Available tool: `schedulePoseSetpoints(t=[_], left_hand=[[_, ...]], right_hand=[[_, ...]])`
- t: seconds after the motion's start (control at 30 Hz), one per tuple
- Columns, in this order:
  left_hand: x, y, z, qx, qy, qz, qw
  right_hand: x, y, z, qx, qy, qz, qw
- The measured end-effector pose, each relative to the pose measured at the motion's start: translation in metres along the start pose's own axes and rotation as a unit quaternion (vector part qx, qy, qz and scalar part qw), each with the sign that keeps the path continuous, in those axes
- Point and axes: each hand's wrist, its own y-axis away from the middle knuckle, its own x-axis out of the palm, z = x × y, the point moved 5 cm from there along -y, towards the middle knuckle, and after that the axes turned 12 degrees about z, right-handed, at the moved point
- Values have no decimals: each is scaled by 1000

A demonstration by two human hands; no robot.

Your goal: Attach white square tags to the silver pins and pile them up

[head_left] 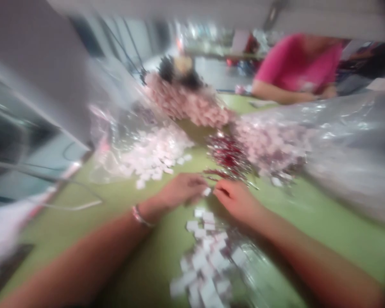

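Observation:
My left hand (186, 188), with a bracelet on its wrist, pinches a small white piece (207, 191) at its fingertips. Close by on the right, my right hand (232, 196) has its fingers curled together; whatever they hold is too blurred to name. Just beyond both hands lies a heap of thin red and silver sticks (227, 152), some ends close to the fingers. Nearer to me, a loose pile of white tags (208, 261) spreads between my forearms. Farther left is a heap of small white pieces (160, 149).
Pink bundled pieces (192, 102) lie at the back, with more pale pink ones (272, 141) at right. A large clear plastic bag (353, 145) covers the right side of the green table (122, 265). A person in a pink shirt (298, 64) sits across.

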Motion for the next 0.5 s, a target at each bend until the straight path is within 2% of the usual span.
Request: schedulePoseSetpoints(t=[0.17, 0.33, 0.43, 0.5], left_hand=[[0, 0, -3, 21, 18, -54, 998], [5, 2, -7, 40, 9, -35, 999], [1, 1, -19, 52, -78, -10, 996], [-11, -1, -31, 75, -196, -48, 977]], right_hand=[[-4, -1, 3, -12, 2, -26, 1000], [3, -1, 0, 1, -47, -12, 999], [3, -1, -3, 11, -71, -11, 997], [3, -1, -1, 19, -68, 9, 997]])
